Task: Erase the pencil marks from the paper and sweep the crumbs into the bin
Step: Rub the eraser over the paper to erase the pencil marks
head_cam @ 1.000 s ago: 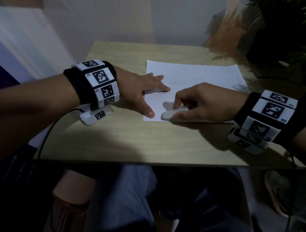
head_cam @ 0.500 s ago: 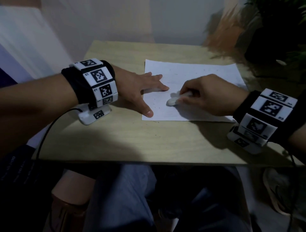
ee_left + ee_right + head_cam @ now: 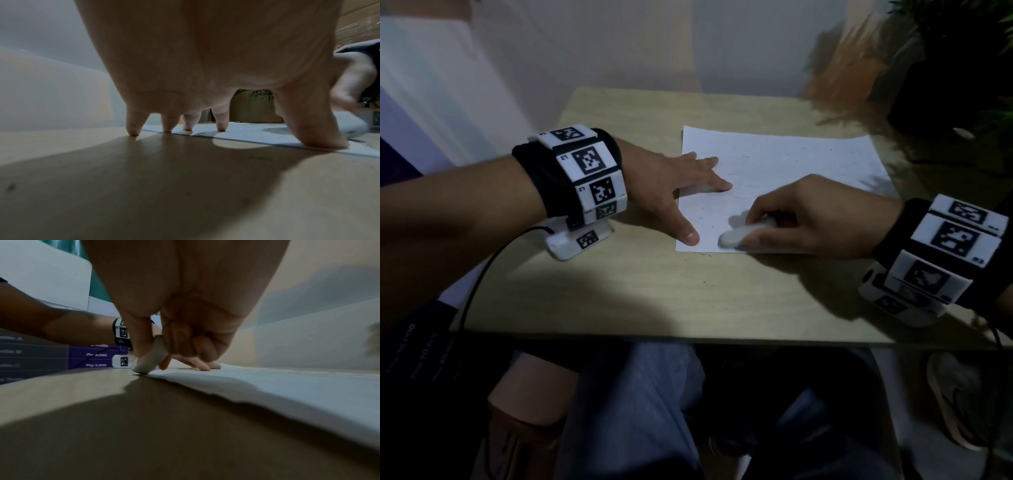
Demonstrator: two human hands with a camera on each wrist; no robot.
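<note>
A white sheet of paper (image 3: 784, 164) lies on the light wooden table (image 3: 654, 291), with small dark eraser crumbs scattered over it. My left hand (image 3: 688, 192) lies flat, its straight fingers and thumb pressing the paper's left edge (image 3: 257, 134). My right hand (image 3: 784, 219) pinches a white eraser (image 3: 743, 233) between thumb and fingers, its tip on the paper near the front left corner. In the right wrist view the eraser (image 3: 152, 358) touches the sheet's edge (image 3: 267, 386). No bin shows in any view.
A few crumbs (image 3: 703, 255) lie on the table just in front of the paper. A dark potted plant (image 3: 955, 68) stands at the back right. A wall runs behind the table. My knees and a shoe (image 3: 955, 397) are below the front edge.
My right hand has rubbed the eraser back and forth: up the sheet half a second ago, now back down near the front left corner. The left hand has stayed put.
</note>
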